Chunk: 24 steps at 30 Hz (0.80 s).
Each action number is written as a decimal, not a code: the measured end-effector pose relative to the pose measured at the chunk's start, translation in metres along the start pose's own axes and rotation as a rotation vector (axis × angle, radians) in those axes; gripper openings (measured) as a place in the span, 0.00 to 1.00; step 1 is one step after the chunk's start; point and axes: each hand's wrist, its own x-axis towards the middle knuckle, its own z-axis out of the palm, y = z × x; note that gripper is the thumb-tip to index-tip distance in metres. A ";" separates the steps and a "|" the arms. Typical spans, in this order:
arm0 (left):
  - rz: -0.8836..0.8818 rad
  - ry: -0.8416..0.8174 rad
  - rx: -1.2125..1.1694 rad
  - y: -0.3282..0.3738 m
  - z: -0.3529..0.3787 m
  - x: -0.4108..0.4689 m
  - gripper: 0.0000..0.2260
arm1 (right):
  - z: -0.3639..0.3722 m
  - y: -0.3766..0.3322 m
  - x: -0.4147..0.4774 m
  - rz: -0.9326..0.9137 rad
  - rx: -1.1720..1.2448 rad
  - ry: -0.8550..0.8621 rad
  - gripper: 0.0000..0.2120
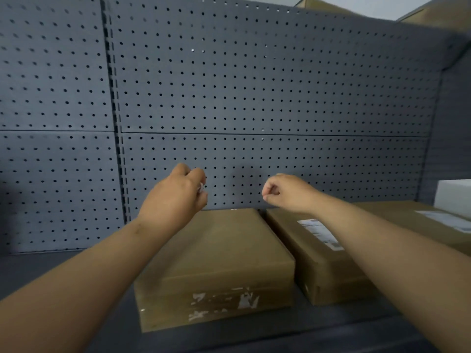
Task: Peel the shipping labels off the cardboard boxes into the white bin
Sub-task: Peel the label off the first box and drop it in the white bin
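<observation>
Three cardboard boxes lie on a dark shelf. The nearest box (216, 253) has a bare top and torn white label scraps (224, 301) on its front face. The middle box (313, 261) carries a white shipping label (319, 233) on top. A third box (413, 220), behind my right forearm, also bears a label (443, 220). My left hand (175, 197) is raised above the nearest box's far edge, fingers curled around a small white scrap (201, 187). My right hand (288, 192) hovers over the middle box's far end, fingers closed. The white bin (453, 197) shows at the right edge.
A grey pegboard wall (254, 98) rises right behind the boxes, with a vertical slotted post (116, 123) left of centre. The dark shelf surface (63, 266) extends to the left of the boxes. More cardboard (433, 11) shows above the wall at top right.
</observation>
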 end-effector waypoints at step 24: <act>0.108 0.052 0.014 0.339 0.118 0.071 0.09 | -0.134 0.291 -0.124 0.071 -0.147 0.065 0.08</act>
